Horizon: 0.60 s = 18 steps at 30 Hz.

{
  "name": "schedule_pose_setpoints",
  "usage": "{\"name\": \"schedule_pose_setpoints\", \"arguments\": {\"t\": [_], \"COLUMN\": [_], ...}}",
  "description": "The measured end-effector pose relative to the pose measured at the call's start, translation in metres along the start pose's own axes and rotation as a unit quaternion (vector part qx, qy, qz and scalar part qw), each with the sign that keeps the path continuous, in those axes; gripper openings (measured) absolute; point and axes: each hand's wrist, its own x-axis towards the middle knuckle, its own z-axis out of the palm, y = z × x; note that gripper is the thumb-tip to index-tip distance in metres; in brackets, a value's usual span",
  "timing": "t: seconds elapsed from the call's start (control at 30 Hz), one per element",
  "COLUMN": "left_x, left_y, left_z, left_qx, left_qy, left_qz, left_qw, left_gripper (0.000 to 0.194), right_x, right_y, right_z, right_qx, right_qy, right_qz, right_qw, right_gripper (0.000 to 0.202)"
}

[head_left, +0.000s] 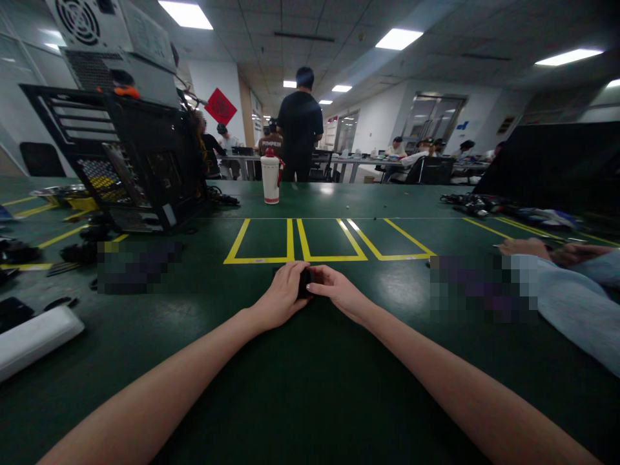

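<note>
A small black object (305, 283) sits between my two hands on the dark green table, just short of the middle yellow-taped outline. My left hand (282, 292) wraps over its left side, fingers together across the top. From the other side my right hand (335, 290) closes on it, the thumb pressed near its front face. Most of the object is hidden behind my fingers, so its kind cannot be made out. Both forearms reach in from the lower corners.
Yellow tape outlines (329, 259) mark the table ahead, with a white tumbler (271, 181) beyond. An open computer case (150, 161) carrying power supplies stands at left, near a white case (39, 339). Another person's sleeved arms (566, 297) rest at right, beside cables (472, 205).
</note>
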Motion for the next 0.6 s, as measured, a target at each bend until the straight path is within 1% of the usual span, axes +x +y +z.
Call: {"name": "schedule_pose_setpoints", "arguments": {"t": [0.17,0.37,0.5,0.6], "left_x": [-0.0007,0.0002,0.0001,-0.0007], "left_y": [-0.0019,0.0005,0.0024,0.0017], "left_z": [0.0016,0.0001,-0.0029,-0.0026], "left_qx": [-0.003,-0.004,-0.007,-0.01], "left_qy": [-0.009,-0.005,-0.012,-0.017], "left_qz": [0.005,0.0,-0.005,-0.005], "left_qw": [1.0,1.0,1.0,1.0], "left_gripper": [0.064,0.06,0.058,0.058], "right_x": [-0.0004,-0.0022,-0.0019,-0.0015], "right_y": [0.0023,0.0015,0.0005,-0.0003], "right_z": [-0.0002,-0.0001,0.0002,-0.0005], "right_qx": [0.009,-0.002,-0.011,-0.005], "right_qy": [-0.012,0.004,0.014,0.002], "right_qz": [-0.026,-0.017,-0.013,-0.006], "right_qw": [1.0,1.0,1.0,1.0], "right_gripper": [0.044,0.031,0.035,0.037]}}
